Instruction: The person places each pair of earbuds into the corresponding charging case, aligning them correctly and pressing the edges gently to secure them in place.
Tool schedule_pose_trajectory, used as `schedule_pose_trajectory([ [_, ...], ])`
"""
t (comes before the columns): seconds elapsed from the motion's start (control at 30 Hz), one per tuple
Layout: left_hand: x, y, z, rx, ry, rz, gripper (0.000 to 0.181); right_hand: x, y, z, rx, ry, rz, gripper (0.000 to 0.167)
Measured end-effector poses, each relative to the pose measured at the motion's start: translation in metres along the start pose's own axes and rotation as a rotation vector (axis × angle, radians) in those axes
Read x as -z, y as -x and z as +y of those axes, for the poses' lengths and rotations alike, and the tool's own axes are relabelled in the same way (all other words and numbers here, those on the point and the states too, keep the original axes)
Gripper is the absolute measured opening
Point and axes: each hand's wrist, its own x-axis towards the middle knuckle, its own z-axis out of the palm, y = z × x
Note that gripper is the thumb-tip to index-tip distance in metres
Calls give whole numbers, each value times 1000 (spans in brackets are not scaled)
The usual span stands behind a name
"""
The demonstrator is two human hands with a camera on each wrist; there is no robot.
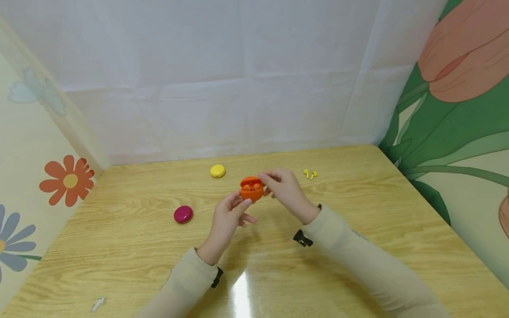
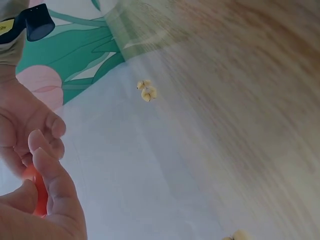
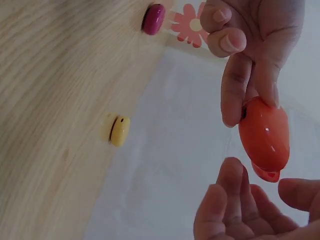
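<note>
An orange earbud case (image 1: pixel 252 193) stands raised above the table with its lid up. Two orange earbuds sit inside it in the head view. My left hand (image 1: pixel 227 216) pinches the case between thumb and fingers from its lower left side. Beside the lid, on the right, is my right hand (image 1: pixel 289 191), its fingers loosely bent. In the right wrist view, the fingers of the right hand (image 3: pixel 245 215) spread near the case (image 3: pixel 265 135) with a gap to it. The left wrist view shows only an orange sliver of the case (image 2: pixel 37 192) behind the left fingers.
Two yellow earbuds (image 1: pixel 310 174) lie on the wooden table (image 1: pixel 159 274) at the back right. A round yellow case (image 1: pixel 218 171) sits at the back, and a magenta case (image 1: pixel 183 214) to the left. A white curtain (image 1: pixel 222 88) hangs behind the table.
</note>
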Motion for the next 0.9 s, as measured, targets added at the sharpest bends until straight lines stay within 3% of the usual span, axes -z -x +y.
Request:
schedule_pose_trajectory([
  [0.1,0,0,0,-3,4,-4,39,0,-1,2,-65,-64,-41,33],
  [0.23,2,-1,0,-4,3,-9,38,-2,-1,1,-88,-113,-51,33],
  [0.57,6,-2,2,39,-5,-16,38,-5,1,0,-80,-157,-56,31],
  [0.9,9,-1,1,25,-3,-10,34,-8,3,3,-67,-160,-69,30],
])
